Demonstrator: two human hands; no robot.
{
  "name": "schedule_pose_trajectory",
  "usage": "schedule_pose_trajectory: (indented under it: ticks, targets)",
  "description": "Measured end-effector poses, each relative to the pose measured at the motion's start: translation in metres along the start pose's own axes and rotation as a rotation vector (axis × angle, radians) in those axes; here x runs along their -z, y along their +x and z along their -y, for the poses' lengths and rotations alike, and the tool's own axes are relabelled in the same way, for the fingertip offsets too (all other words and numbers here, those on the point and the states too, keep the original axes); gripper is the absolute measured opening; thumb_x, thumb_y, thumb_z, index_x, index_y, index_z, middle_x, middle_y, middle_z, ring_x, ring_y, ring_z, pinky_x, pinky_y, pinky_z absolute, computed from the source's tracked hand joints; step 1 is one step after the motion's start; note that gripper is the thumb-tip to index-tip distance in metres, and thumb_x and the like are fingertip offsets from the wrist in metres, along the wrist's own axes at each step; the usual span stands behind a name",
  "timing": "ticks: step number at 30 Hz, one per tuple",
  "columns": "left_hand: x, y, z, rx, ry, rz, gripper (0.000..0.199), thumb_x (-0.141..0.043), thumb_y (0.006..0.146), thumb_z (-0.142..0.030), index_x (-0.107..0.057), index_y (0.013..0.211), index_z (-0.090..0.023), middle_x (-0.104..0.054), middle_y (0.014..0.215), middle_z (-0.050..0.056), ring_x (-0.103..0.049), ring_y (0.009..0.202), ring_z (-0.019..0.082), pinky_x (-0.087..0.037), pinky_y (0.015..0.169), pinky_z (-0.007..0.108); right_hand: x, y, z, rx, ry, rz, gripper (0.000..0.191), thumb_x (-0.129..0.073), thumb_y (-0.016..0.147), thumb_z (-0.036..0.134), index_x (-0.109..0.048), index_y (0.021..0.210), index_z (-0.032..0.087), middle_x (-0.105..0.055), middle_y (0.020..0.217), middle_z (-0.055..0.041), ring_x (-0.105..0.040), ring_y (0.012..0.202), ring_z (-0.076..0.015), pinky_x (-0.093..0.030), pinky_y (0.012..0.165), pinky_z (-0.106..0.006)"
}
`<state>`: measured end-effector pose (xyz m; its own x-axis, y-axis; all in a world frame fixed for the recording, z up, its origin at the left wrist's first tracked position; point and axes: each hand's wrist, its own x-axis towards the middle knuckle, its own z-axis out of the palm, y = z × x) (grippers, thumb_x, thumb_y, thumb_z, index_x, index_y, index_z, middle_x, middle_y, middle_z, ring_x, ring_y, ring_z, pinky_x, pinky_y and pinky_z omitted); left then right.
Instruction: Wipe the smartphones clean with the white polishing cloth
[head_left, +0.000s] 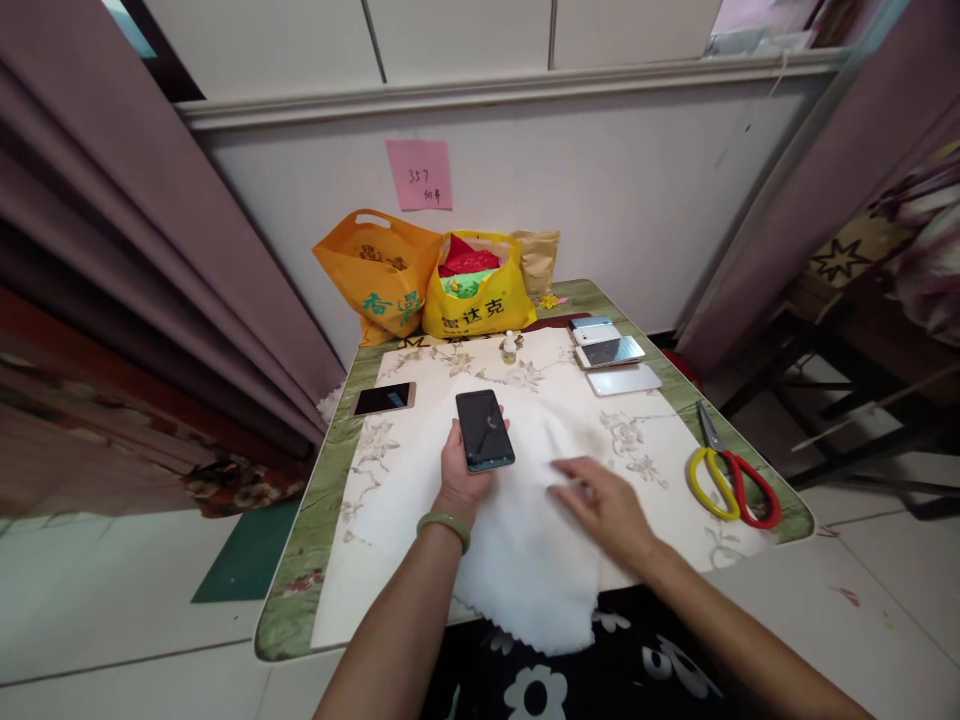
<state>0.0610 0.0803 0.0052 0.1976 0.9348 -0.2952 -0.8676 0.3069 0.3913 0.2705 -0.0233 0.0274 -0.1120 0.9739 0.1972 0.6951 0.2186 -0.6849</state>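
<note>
My left hand (461,472), with a green bangle (445,528) at the wrist, holds a dark phone (484,430) screen up over a fluffy white cloth (525,560). To the right of it, my right hand (596,502) is over the cloth, blurred by motion, its thumb and index finger apart with nothing seen between them. Another phone with a gold edge (384,398) lies at the table's left side. Several phones (611,352) lie partly stacked at the right rear. A small clear bottle (509,347) stands behind the held phone.
Scissors (724,480) with yellow and red handles lie at the table's right side. An orange bag (386,285), a yellow bag (480,300) and a tan pouch (538,262) stand at the back edge. A pink note (420,175) is on the wall.
</note>
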Motion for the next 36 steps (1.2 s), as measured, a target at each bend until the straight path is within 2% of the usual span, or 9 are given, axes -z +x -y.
schedule_pose_trajectory:
  ticks: [4, 9, 13, 17, 19, 21, 27, 32, 36]
  targets:
    - [0.012, -0.004, 0.012, 0.07, -0.006, -0.023, 0.049, -0.041, 0.093, -0.042, -0.054, 0.13, -0.011, -0.066, 0.119, 0.016, -0.062, 0.111, 0.026, -0.047, 0.099, 0.046, 0.023, 0.032, -0.061, -0.23, -0.304, -0.22, 0.05, -0.052, 0.085, 0.056, -0.057, 0.122, 0.022, -0.058, 0.123, -0.0111, -0.063, 0.092, -0.0243, -0.05, 0.075, -0.038]
    - [0.013, -0.004, 0.013, 0.115, 0.034, -0.036, 0.051, -0.047, 0.091, -0.044, -0.055, 0.127, -0.009, -0.068, 0.112, 0.017, -0.066, 0.103, 0.026, -0.048, 0.097, 0.045, 0.035, 0.052, -0.091, -0.263, -0.345, -0.082, 0.038, -0.056, 0.078, 0.058, -0.067, 0.088, 0.022, -0.065, 0.11, -0.0084, -0.063, 0.091, -0.0245, -0.047, 0.071, -0.034]
    - [0.015, -0.004, 0.012, 0.136, 0.047, -0.037, 0.052, -0.048, 0.09, -0.047, -0.056, 0.127, -0.012, -0.07, 0.109, 0.014, -0.067, 0.098, 0.025, -0.05, 0.094, 0.043, 0.04, 0.068, -0.077, -0.431, -0.066, -0.074, 0.038, -0.057, 0.076, 0.058, -0.059, 0.068, 0.021, -0.058, 0.057, -0.0002, -0.057, 0.054, -0.0172, -0.041, 0.051, -0.027]
    - [0.018, -0.004, 0.014, 0.152, 0.058, -0.024, 0.053, -0.047, 0.09, -0.05, -0.057, 0.126, -0.014, -0.07, 0.108, 0.013, -0.067, 0.096, 0.025, -0.049, 0.092, 0.042, 0.021, 0.089, -0.025, -0.465, 0.624, -0.118, 0.041, -0.066, 0.071, 0.059, -0.054, 0.071, 0.02, -0.055, 0.059, 0.002, -0.058, 0.051, -0.0135, -0.041, 0.043, -0.022]
    - [0.019, -0.004, 0.015, 0.145, 0.036, -0.011, 0.052, -0.048, 0.089, -0.051, -0.058, 0.124, -0.013, -0.071, 0.106, 0.012, -0.066, 0.098, 0.026, -0.048, 0.095, 0.042, 0.003, 0.098, 0.006, -0.379, 0.862, -0.058, 0.039, -0.064, 0.076, 0.057, -0.058, 0.085, 0.02, -0.064, 0.074, -0.0018, -0.066, 0.066, -0.0159, -0.051, 0.055, -0.024]
    - [0.019, -0.005, 0.015, 0.159, 0.027, 0.014, 0.052, -0.049, 0.088, -0.051, -0.06, 0.121, -0.013, -0.071, 0.106, 0.012, -0.065, 0.103, 0.028, -0.047, 0.097, 0.044, -0.016, 0.103, 0.029, -0.219, 0.925, 0.14, 0.041, -0.05, 0.087, 0.056, -0.06, 0.102, 0.02, -0.069, 0.097, -0.008, -0.067, 0.091, -0.0205, -0.055, 0.074, -0.032]
    - [0.021, -0.004, 0.013, 0.131, 0.079, -0.011, 0.043, -0.05, 0.086, -0.045, -0.064, 0.114, -0.015, -0.072, 0.102, 0.011, -0.062, 0.108, 0.031, -0.047, 0.097, 0.046, -0.073, 0.095, 0.035, 0.18, 0.18, -0.005, 0.034, -0.039, 0.095, 0.037, -0.06, 0.117, 0.02, -0.063, 0.123, -0.0109, -0.057, 0.115, -0.0235, -0.042, 0.102, -0.045]
    - [0.027, -0.003, 0.014, -0.015, 0.078, -0.046, 0.042, -0.051, 0.087, -0.039, -0.059, 0.122, -0.019, -0.071, 0.106, 0.01, -0.06, 0.113, 0.027, -0.046, 0.098, 0.042, -0.104, 0.089, 0.036, 0.385, -0.219, 0.142, 0.061, -0.039, 0.096, 0.039, -0.025, 0.149, 0.013, -0.025, 0.154, -0.0156, -0.018, 0.144, -0.0274, -0.018, 0.115, -0.055]
    - [0.033, -0.003, 0.014, 0.003, 0.091, -0.031, 0.044, -0.048, 0.089, -0.037, -0.056, 0.128, -0.02, -0.069, 0.112, 0.011, -0.058, 0.116, 0.026, -0.045, 0.099, 0.041, -0.103, 0.098, 0.042, 0.507, -0.282, 0.271, 0.073, -0.038, 0.096, 0.048, -0.009, 0.152, 0.011, -0.014, 0.157, -0.0169, -0.009, 0.145, -0.0278, -0.013, 0.116, -0.055]
